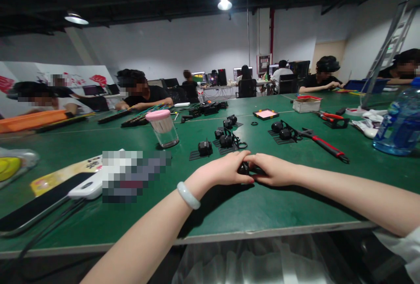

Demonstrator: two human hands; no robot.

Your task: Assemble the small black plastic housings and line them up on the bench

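Observation:
Close together over the green table [282, 209], my left hand [228, 168] and my right hand [275, 169] both close around a small black part [243, 168]. Fingers cover most of that part, so its exact kind is hidden. A pale bangle [188, 195] circles my left wrist. Just beyond my hands lie several black assemblies with round knobs and flat slotted plates; one black assembly [205, 148] sits to the left, another [282, 131] to the right. A wrench with a red and black handle [328, 147] rests right of my right hand.
A glass jar with a pink lid [163, 128] stands left. Nearer lie a white power bank [98, 181] with a cable and a dark phone [42, 205]. A blue water bottle [398, 122] is at right, a white box [306, 104] further back. Several people sit around the table.

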